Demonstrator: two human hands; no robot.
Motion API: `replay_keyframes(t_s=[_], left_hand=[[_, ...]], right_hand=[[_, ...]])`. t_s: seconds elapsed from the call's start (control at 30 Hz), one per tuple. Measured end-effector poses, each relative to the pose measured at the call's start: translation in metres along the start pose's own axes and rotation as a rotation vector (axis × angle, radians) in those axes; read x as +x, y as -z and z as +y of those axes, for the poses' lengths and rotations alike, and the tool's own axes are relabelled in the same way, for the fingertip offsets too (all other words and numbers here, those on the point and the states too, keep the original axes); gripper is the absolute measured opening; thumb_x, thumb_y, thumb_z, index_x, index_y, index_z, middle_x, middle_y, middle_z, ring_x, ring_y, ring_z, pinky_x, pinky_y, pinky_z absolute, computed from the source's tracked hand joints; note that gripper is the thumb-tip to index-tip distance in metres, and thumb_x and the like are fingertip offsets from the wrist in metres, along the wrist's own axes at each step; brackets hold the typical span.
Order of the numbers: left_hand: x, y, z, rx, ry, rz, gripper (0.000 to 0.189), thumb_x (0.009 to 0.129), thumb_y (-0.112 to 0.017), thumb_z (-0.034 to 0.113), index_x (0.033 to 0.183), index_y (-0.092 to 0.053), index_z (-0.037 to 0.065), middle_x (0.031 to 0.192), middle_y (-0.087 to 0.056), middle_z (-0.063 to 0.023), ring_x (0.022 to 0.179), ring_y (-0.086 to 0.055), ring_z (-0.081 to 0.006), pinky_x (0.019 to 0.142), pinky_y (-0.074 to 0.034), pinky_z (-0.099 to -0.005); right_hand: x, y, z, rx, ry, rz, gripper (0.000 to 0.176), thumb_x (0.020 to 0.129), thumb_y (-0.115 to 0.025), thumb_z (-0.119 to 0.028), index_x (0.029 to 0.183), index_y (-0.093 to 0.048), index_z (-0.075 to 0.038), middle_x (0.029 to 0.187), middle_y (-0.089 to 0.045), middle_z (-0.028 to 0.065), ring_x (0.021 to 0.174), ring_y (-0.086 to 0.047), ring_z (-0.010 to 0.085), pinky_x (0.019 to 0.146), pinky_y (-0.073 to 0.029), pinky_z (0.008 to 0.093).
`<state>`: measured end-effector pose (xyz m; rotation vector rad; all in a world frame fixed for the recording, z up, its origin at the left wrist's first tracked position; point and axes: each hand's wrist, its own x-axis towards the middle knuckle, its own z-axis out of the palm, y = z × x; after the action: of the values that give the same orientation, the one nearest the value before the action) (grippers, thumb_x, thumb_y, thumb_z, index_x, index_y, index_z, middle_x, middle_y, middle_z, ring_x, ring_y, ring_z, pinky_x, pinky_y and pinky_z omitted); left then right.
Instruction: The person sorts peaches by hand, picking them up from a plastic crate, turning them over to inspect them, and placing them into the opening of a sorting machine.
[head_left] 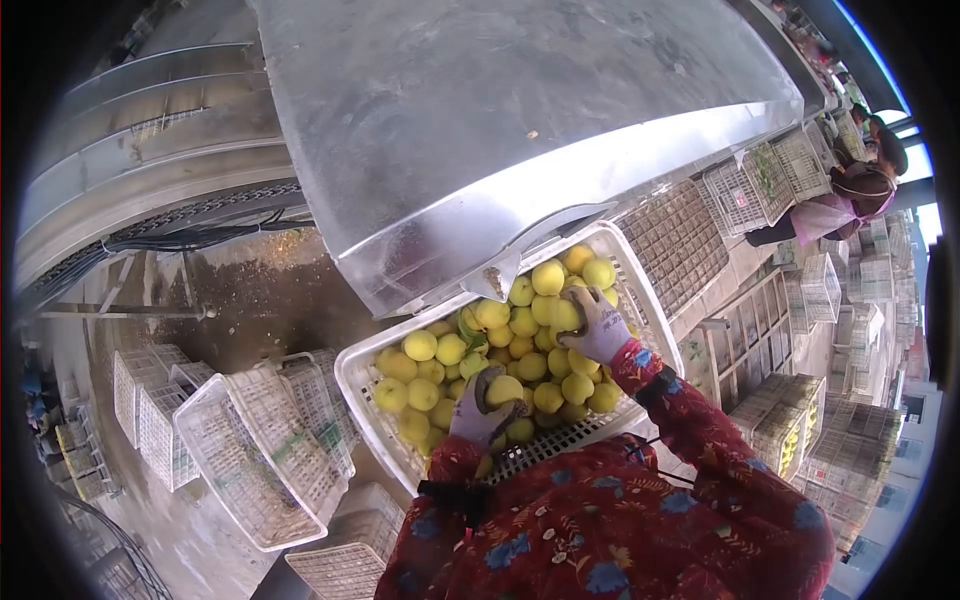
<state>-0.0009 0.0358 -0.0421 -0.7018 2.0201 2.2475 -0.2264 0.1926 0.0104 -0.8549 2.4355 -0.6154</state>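
Note:
A white plastic crate (352, 385) in front of me holds many round, yellow-green, peach-like fruits (420, 345), with a few green leaves (472, 338) among them. My left hand (478, 418), in a pale, dirt-darkened glove, curls around one yellow fruit (503, 391) near the crate's front side. Farther back and to the right, my gloved right hand (603, 330) has its fingers around another yellow fruit (566, 316). Both hands are over the pile inside the crate. The palm sides are hidden.
A large sheet-metal surface (520, 90) rises just beyond the crate, its bent corner over the crate's far rim. Stacked crates (265, 440) stand on the wet floor at left. More crates (780, 420) and a wooden pallet (750, 330) are at right, where a person (860, 195) stands.

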Motion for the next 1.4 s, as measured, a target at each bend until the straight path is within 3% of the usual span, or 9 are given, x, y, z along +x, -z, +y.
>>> replay_keyframes(t_s=[0.2,0.3,0.5,0.8,0.87,1.0,1.13,1.23,1.4], left_hand=[[0.002,0.009,0.058,-0.535,-0.164,0.106,0.065,0.079,-0.072,-0.008,0.138,-0.045,-0.002,0.129,-0.056,-0.0118,0.113,-0.059,-0.0192,0.093,-0.055,-0.0321],[-0.005,0.016,0.076,-0.569,-0.227,0.139,0.067,0.079,-0.072,-0.008,0.140,-0.043,-0.002,0.130,-0.054,-0.0137,0.113,-0.060,-0.0207,0.091,-0.056,-0.0320],[-0.010,0.030,0.083,-0.683,-0.348,0.236,0.076,0.079,-0.071,-0.007,0.145,-0.035,0.004,0.130,-0.052,-0.0134,0.116,-0.058,-0.0251,0.093,-0.056,-0.0368],[-0.003,0.023,0.113,-1.162,-0.251,0.147,0.067,0.094,-0.066,0.035,0.148,-0.034,0.014,0.139,-0.047,-0.0139,0.126,-0.053,-0.0354,0.101,-0.051,-0.0471],[0.002,0.016,0.088,-0.436,-0.388,0.303,0.064,0.095,-0.065,0.034,0.147,-0.037,0.012,0.136,-0.050,-0.0130,0.124,-0.055,-0.0314,0.099,-0.051,-0.0440],[0.015,0.007,0.065,-1.282,-0.323,-0.111,0.046,0.104,-0.046,0.015,0.148,-0.036,0.009,0.136,-0.053,-0.0106,0.122,-0.054,-0.0259,0.097,-0.049,-0.0394],[0.002,0.014,0.035,-0.356,-0.070,0.192,0.062,0.099,-0.052,0.040,0.152,-0.032,0.015,0.148,-0.041,-0.0137,0.134,-0.043,-0.0341,0.106,-0.040,-0.0521],[-0.009,0.006,0.028,1.124,0.291,-0.130,0.078,0.089,-0.059,0.056,0.153,-0.029,0.022,0.155,-0.030,-0.0175,0.141,-0.031,-0.0427,0.111,-0.025,-0.0639],[-0.014,-0.001,-0.056,1.394,0.173,-0.409,0.082,0.083,-0.065,0.054,0.153,-0.031,0.029,0.140,-0.046,-0.0178,0.127,-0.043,-0.0424,0.106,-0.027,-0.0676]], right_hand=[[-0.033,0.030,-0.094,0.333,0.389,0.068,0.072,0.066,-0.085,-0.015,0.127,-0.048,-0.005,0.124,-0.055,0.0178,0.114,-0.055,0.0363,0.097,-0.048,0.0434],[-0.043,0.040,-0.104,0.775,0.158,-0.140,0.070,0.067,-0.086,-0.013,0.126,-0.048,-0.004,0.120,-0.058,0.0152,0.110,-0.059,0.0351,0.093,-0.050,0.0394],[0.004,0.023,-0.135,0.192,0.303,0.505,0.077,0.065,-0.091,-0.027,0.124,-0.048,-0.002,0.118,-0.057,0.0208,0.101,-0.061,0.0379,0.081,-0.055,0.0441],[0.025,0.038,-0.141,0.198,0.512,0.458,0.070,0.070,-0.083,-0.034,0.123,-0.052,-0.001,0.120,-0.055,0.0229,0.104,-0.057,0.0389,0.086,-0.048,0.0486],[-0.006,0.043,-0.156,0.073,0.690,0.342,0.072,0.068,-0.084,-0.033,0.124,-0.052,-0.002,0.119,-0.056,0.0215,0.107,-0.056,0.0386,0.091,-0.044,0.0503],[0.000,0.002,-0.127,0.018,0.540,0.521,0.073,0.066,-0.085,-0.035,0.123,-0.052,-0.003,0.119,-0.057,0.0177,0.108,-0.054,0.0365,0.094,-0.040,0.0504],[0.047,0.007,-0.130,-0.094,0.350,0.570,0.065,0.068,-0.083,-0.037,0.114,-0.055,-0.001,0.113,-0.059,0.0173,0.106,-0.054,0.0383,0.091,-0.041,0.0499],[0.074,0.004,-0.128,-0.228,0.515,0.757,0.059,0.070,-0.083,-0.036,0.111,-0.059,-0.001,0.112,-0.060,0.0181,0.107,-0.055,0.0365,0.092,-0.042,0.0484],[0.043,0.048,-0.090,0.097,0.363,0.431,0.051,0.073,-0.083,-0.028,0.110,-0.059,0.000,0.112,-0.059,0.0200,0.102,-0.060,0.0342,0.084,-0.049,0.0457]])
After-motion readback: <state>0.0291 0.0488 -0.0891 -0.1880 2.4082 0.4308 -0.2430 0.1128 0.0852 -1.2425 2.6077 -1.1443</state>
